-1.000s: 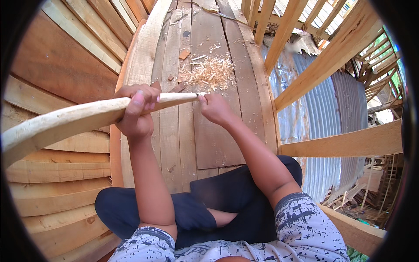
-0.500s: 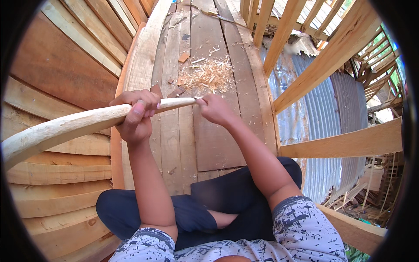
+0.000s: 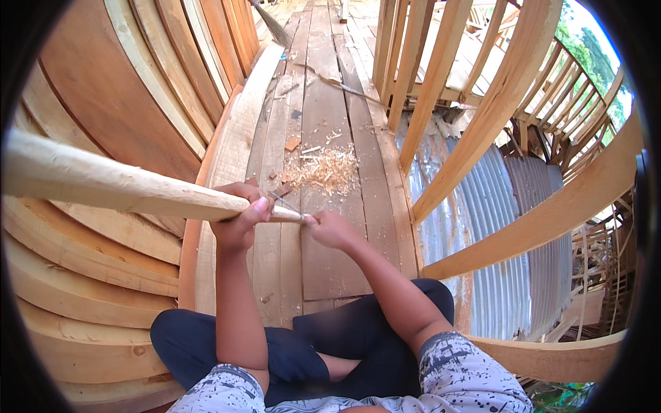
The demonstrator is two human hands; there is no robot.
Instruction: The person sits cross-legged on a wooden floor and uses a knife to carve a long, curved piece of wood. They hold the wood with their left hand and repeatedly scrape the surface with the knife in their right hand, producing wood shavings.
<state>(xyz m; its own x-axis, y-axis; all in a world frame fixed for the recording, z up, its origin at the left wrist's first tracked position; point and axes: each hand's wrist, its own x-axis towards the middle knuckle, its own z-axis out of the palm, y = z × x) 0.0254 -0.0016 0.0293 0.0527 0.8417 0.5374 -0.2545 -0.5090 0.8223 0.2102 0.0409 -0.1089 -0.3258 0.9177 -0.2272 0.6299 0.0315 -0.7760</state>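
Note:
A long, pale, stripped wooden pole (image 3: 124, 182) comes in from the left edge and narrows to a tip in front of me. My left hand (image 3: 239, 215) is closed round it near the narrow end, with the thumb on top. At the tip my right hand (image 3: 329, 228) is closed in a fist. A thin, dark, blade-like tool (image 3: 284, 202) slants up and left from the right fist, beside the tip; its handle is hidden in the fingers. Beyond both hands lies a heap of wood shavings (image 3: 323, 170) on the planks.
I sit cross-legged on a plank floor (image 3: 334, 275). Stacked boards (image 3: 96, 275) line the left side. A wooden railing (image 3: 475, 117) runs along the right, with corrugated metal sheets (image 3: 492, 227) below it. A broom (image 3: 272, 26) and a curved strip of wood (image 3: 337, 82) are farther ahead.
The view has tilted upward, so the floor and hands sit lower in the picture. The pole's left end has risen, and it slopes down more toward the tip. Both hands keep their grip.

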